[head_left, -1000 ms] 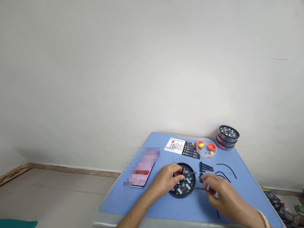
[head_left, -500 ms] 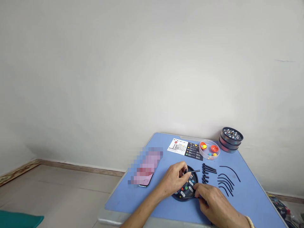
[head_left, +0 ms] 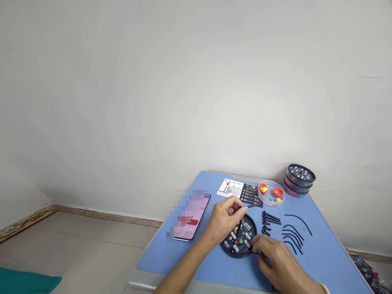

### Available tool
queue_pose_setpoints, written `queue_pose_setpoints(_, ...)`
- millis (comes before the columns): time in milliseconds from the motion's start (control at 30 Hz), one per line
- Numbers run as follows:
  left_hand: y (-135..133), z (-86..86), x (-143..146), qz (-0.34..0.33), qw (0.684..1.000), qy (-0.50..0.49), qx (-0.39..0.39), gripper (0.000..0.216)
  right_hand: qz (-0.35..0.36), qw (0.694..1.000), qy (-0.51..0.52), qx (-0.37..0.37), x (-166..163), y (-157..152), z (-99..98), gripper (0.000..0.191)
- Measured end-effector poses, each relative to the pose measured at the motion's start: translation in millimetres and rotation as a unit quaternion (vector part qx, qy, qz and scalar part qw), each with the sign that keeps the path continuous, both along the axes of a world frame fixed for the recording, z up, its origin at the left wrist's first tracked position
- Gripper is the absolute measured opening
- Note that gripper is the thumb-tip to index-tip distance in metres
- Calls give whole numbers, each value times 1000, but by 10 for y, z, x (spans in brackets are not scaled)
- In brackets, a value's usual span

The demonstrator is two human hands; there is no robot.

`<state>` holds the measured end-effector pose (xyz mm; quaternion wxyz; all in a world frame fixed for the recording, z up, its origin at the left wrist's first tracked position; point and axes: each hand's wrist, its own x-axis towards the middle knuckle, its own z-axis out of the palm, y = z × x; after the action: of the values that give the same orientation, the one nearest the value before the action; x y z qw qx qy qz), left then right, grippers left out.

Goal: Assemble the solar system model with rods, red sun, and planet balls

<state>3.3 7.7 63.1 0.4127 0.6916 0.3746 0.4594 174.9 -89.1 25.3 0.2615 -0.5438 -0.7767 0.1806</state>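
My left hand point(head_left: 227, 217) is closed in a pinch on a thin black rod point(head_left: 253, 205), which points right above the far side of a round black base point(head_left: 235, 254). The base has colored planet pictures and white labels. A short black post point(head_left: 239, 227) stands up from it, its top hidden behind my left fingers. At the right edge of the base, my right hand point(head_left: 274, 255) has its fingers curled around the rim. Black arms with ring ends point(head_left: 271, 217) lie right of the base, beside several curved black rods point(head_left: 292, 235).
A phone point(head_left: 192, 220), partly pixelated, lies on the left of the blue table point(head_left: 165, 261). Toward the back are an instruction sheet point(head_left: 229, 188), a clear dish point(head_left: 272, 203) with red half shells and small colored balls, and stacked round cases point(head_left: 298, 179) near the wall.
My left hand has risen slightly away from the base with the rod, so the post and more of the base now show. My right hand stays at the rim.
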Motion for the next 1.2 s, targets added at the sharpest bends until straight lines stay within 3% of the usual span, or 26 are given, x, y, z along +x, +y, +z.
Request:
queue_pose_setpoints(167,-8,41,-92,-78,991,-51,-96,17,-76,987,137,29,195,48,183,14)
queue_pose_setpoints(333,37,-1,-131,-99,987,-57,-117,22,-135,946,296,-6,264,139,338,29)
queue_pose_setpoints(467,84,-3,-124,-95,988,-53,-113,24,-124,924,359,-42,235,193,451,32)
queue_pose_setpoints(600,95,22,-116,-102,986,-59,-119,27,-56,889,444,-101,268,249,470,35)
queue_pose_setpoints(667,89,38,-112,-107,984,-61,-125,27,-60,886,452,-90,282,270,459,36)
queue_pose_setpoints(800,73,65,-107,-115,983,-54,-130,29,-121,915,385,8,248,282,460,32)
queue_pose_setpoints(900,63,81,-104,-119,983,-54,-127,29,-139,916,371,64,191,275,459,34)
queue_pose_setpoints(1067,46,95,-91,-127,983,-56,-123,23,-142,898,415,28,90,284,379,32)
queue_pose_setpoints(1200,40,99,-81,-139,981,-58,-119,21,-147,906,395,32,23,301,309,29)
